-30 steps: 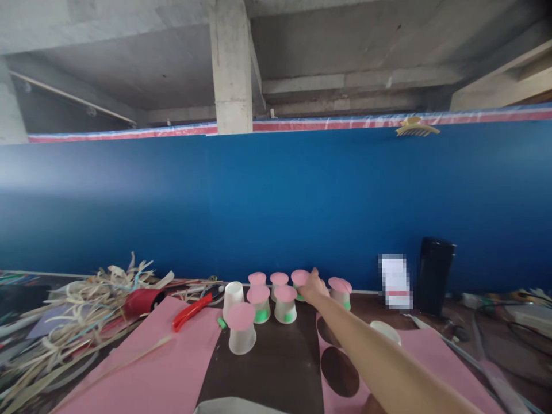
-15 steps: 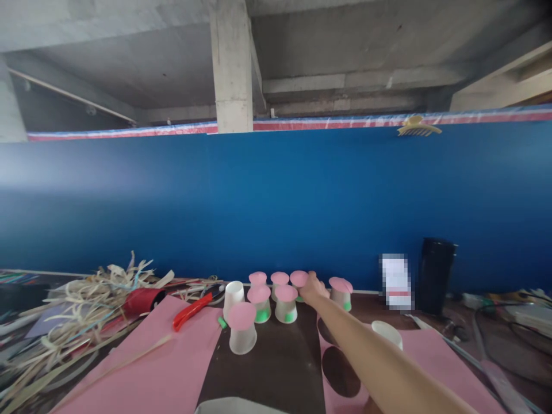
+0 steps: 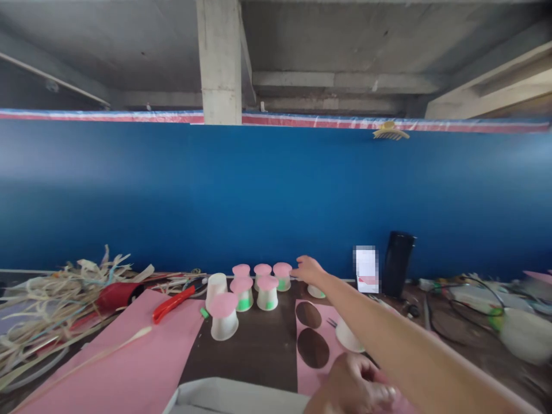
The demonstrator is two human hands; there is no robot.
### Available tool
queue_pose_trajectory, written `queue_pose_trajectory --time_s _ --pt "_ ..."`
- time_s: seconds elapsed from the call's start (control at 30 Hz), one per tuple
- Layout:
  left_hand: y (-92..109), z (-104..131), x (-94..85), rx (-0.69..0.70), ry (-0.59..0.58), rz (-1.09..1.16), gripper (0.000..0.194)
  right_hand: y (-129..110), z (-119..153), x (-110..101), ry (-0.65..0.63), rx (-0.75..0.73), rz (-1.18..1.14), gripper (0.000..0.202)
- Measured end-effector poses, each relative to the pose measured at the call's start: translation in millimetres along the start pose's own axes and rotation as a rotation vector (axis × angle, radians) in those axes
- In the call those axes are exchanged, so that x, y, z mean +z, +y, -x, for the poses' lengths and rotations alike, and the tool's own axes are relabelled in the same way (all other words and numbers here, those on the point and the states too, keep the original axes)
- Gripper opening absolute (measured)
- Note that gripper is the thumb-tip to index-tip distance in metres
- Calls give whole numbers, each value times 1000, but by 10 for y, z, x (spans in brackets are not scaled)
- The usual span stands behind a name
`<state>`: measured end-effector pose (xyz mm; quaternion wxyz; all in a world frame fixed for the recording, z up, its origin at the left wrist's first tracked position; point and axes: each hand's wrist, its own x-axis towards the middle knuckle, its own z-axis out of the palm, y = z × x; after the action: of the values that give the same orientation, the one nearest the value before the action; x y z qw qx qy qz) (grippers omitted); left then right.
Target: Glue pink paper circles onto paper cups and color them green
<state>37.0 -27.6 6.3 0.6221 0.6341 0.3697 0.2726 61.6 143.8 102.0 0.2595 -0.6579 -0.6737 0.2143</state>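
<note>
Pink-topped cup (image 3: 283, 276), one: stood just left of right hand (image 3: 309, 269), fingers parted; beyond left hand (image 3: 348, 380), curled, grip indiscernible.

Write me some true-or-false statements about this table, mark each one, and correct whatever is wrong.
1. A long, glossy red tool lies on the left-hand pink paper sheet. True.
2. The right hand grips that red tool. False: the right hand's fingers are close to the round pink paper disc topping the back-right white paper cup.
3. The right-hand pink paper sheet shows two round openings. True.
4. A tall black object stands left of the pixelated white panel. False: the black object is to its right.
5. The leftmost white paper cup has no pink disc on top. True.
</note>
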Motion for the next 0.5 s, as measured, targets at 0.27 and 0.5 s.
queue_pose_trajectory --time_s 0.27,0.5 --pt "65 1 -300 244 167 826 30 691 956 -1000 179 -78 -333 32" --pt "33 39 -385 269 289 947 25 1525 1648 -1242 378 79 -379 41"
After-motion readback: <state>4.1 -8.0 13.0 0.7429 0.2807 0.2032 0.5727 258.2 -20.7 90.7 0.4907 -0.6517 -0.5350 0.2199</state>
